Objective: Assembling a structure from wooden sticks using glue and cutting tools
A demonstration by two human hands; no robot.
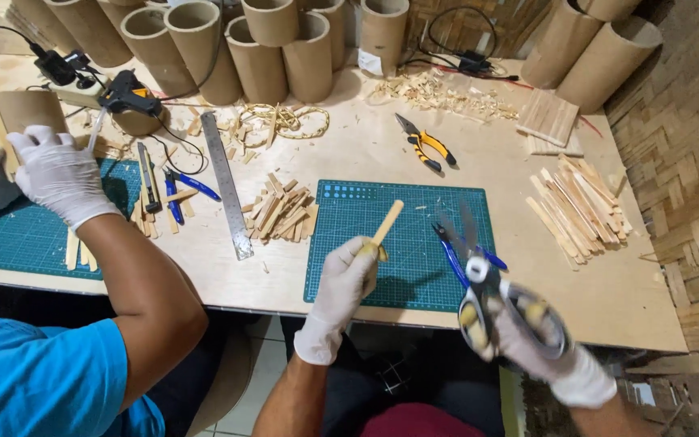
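Your gloved left hand (pixel 348 279) gripped a thin, flat pale wooden stick (pixel 385 226) by its lower end; light, stiff, probably snappable. Your right hand (pixel 527 332) clasped grey-handled shears (pixel 479 271) near the table's (pixel 366 154) front edge.

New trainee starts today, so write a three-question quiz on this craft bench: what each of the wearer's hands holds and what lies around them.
1. True or false: the left hand holds a flat wooden stick.
2. What does the right hand grip? A) glue gun B) scissors C) steel ruler
3. Which tool lies on the green cutting mat close to the right hand?

Key
1. True.
2. B, the scissors, blades up and blurred.
3. Blue-handled pliers.
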